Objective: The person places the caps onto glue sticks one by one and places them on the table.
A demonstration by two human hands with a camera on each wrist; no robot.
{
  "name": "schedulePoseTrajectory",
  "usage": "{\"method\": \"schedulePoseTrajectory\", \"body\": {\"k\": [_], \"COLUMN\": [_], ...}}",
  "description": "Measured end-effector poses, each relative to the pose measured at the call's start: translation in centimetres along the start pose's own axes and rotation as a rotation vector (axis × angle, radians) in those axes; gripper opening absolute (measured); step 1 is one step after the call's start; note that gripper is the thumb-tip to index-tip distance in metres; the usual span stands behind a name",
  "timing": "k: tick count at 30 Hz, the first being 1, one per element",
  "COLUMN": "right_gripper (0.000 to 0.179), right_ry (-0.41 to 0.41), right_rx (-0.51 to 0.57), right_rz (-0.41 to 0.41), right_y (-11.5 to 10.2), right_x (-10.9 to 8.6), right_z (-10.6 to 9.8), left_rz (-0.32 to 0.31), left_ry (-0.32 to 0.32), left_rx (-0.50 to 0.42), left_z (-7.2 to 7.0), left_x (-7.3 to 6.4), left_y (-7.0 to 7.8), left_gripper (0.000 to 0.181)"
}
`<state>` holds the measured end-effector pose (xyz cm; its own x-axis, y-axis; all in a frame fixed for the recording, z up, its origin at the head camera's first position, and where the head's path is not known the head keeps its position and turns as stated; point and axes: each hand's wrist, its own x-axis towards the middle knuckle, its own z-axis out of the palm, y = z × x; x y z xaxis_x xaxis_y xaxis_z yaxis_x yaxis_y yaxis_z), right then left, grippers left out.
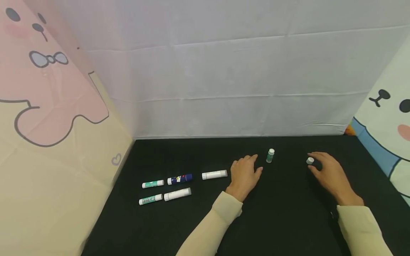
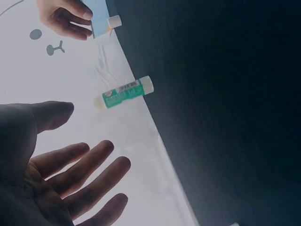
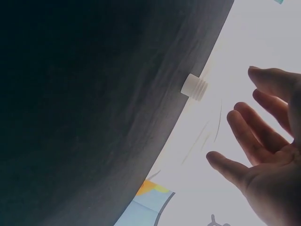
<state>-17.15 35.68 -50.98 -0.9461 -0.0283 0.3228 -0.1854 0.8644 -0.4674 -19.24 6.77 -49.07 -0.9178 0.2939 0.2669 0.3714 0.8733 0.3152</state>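
A small glue stick (image 1: 270, 155) with a green label stands upright on the black table; the left wrist view also shows the green glue stick (image 2: 124, 93). To its left is my left hand (image 1: 244, 176), fingers spread, holding nothing. Farther right, a small white cap (image 1: 310, 161) sits on the table, its ridged side showing in the right wrist view. My right hand (image 1: 331, 175) reaches beside that cap, thumb and fingers apart on either side of it, with a gap to the cap (image 3: 194, 87) in the right wrist view.
Left of my left hand lie two white tubes (image 1: 214, 174) (image 1: 177, 194), a dark blue glue stick (image 1: 180, 179) and two green-labelled glue sticks (image 1: 153, 184) (image 1: 151, 199). A white cloth wall (image 1: 205, 117) borders the table's back, with printed cloths at both sides.
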Motion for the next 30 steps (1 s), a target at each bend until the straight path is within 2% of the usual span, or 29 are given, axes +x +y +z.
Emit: {"method": "schedulePoseTrajectory", "body": {"k": [18, 30], "right_gripper": [0.046, 0.046], "right_ry": [-0.079, -0.112], "right_rx": [-0.022, -0.023], "right_rz": [0.033, 0.047], "right_y": [1.2, 2.0], "right_x": [0.8, 1.0], "right_z": [0.3, 0.5], "left_rz": [-0.072, -0.106], "left_ry": [-0.065, -0.091], "left_rx": [-0.065, -0.089], "left_z": [2.9, 4.1], "left_x": [2.2, 3.5], "left_y": [1.2, 2.0], "left_gripper": [0.049, 0.049]}}
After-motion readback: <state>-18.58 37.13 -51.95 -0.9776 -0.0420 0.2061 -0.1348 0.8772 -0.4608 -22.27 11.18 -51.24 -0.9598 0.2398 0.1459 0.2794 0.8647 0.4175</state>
